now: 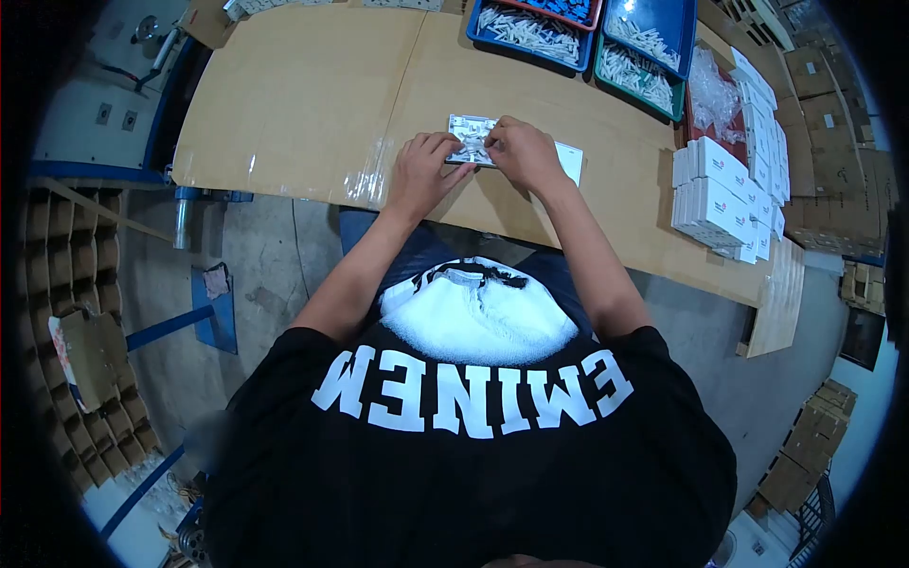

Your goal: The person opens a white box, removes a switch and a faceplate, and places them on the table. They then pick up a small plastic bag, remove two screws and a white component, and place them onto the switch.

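Note:
A small white plastic housing (471, 125) with moulded inner details lies on the cardboard-covered table, between my two hands. My left hand (423, 173) is at its left side, thumb and fingers closed on the near left edge. Over the housing's right part, my right hand (523, 151) has its fingertips pinched together; they hide whatever small thing may be between them. Beside my right wrist lies a flat white piece (570, 159), partly covered by the hand and forearm.
Blue and green trays (598, 80) of small white parts stand at the back right, one holding blue parts. Stacked white boxes (717, 194) sit at the right, near a red bin (696, 112) with clear plastic bags. Cardboard (303, 95) covers the tabletop.

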Available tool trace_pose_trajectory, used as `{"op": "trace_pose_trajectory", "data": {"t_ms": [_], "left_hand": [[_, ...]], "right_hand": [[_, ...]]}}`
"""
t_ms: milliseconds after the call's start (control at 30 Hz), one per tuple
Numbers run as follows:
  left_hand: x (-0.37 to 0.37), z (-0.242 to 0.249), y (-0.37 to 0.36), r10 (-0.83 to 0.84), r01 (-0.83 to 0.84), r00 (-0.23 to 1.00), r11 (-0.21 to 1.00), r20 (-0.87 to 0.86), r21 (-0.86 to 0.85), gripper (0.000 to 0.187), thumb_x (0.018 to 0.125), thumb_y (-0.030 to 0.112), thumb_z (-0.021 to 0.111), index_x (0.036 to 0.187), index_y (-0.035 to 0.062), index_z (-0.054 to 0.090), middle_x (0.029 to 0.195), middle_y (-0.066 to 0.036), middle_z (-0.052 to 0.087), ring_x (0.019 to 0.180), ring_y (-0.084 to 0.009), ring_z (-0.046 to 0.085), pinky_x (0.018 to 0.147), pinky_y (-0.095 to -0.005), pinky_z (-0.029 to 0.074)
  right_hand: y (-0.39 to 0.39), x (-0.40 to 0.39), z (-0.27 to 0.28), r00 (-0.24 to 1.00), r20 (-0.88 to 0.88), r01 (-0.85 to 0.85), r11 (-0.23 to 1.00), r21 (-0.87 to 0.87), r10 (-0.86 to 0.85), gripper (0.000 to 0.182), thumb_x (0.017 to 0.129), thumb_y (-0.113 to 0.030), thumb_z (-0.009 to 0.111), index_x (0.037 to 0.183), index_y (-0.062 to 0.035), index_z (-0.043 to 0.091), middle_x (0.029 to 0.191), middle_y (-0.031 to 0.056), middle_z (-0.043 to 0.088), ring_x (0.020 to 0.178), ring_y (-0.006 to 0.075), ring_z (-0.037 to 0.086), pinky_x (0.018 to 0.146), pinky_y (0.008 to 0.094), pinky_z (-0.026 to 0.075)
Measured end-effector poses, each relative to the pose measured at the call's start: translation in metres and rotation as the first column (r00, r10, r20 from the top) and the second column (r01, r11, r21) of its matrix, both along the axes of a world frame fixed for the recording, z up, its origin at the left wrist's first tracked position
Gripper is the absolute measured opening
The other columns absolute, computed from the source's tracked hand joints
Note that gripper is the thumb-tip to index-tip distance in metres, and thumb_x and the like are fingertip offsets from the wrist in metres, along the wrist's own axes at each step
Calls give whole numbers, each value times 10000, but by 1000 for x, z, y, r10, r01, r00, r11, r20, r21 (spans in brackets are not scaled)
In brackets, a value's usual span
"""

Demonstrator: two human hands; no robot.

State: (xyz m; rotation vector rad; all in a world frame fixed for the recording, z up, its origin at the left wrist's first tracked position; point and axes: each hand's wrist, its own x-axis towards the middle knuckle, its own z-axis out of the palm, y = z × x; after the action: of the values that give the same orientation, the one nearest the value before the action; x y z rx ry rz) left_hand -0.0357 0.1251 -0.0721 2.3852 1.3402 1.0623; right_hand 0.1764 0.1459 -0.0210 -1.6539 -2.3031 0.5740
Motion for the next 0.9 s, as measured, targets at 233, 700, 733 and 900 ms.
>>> {"op": "trace_pose_trajectory", "data": {"t_ms": [233,700,733,900], "left_hand": [[-1,3,-1,-20,20,1000,1000,5,-2,393,783,239,860,1088,58,689,1187,-93,663,1085,-297,639,916,-413,513],[-17,13,26,-77,66,994,988,-78,-141,994,698,529,876,1472,57,469,1436,-187,518,1348,-379,484,1141,-497,359],[-19,13,31,-95,83,991,989,-94,-126,1042,679,584,868,1480,55,463,1455,-185,508,1364,-380,469,1168,-513,321],[-18,10,38,-119,98,979,987,-163,-130,1040,678,610,852,1466,49,471,1454,-180,497,1379,-368,459,1186,-519,303]], "right_hand": [[0,0,3,999,53,0,1000,-14,1,173,886,-144,660,1011,-88,766,1066,93,704,971,316,700,854,453,545],[-12,34,-6,959,-280,46,999,-14,-48,194,929,-102,596,1034,-52,752,1062,112,699,960,327,685,859,428,533],[-12,34,-7,957,-291,16,1000,-7,-18,193,932,-100,596,1034,-52,752,1048,115,696,950,325,681,858,425,529],[-12,31,-4,938,-346,26,999,-40,-38,167,915,-54,636,1034,-43,753,991,112,689,846,281,667,776,368,525]]}}
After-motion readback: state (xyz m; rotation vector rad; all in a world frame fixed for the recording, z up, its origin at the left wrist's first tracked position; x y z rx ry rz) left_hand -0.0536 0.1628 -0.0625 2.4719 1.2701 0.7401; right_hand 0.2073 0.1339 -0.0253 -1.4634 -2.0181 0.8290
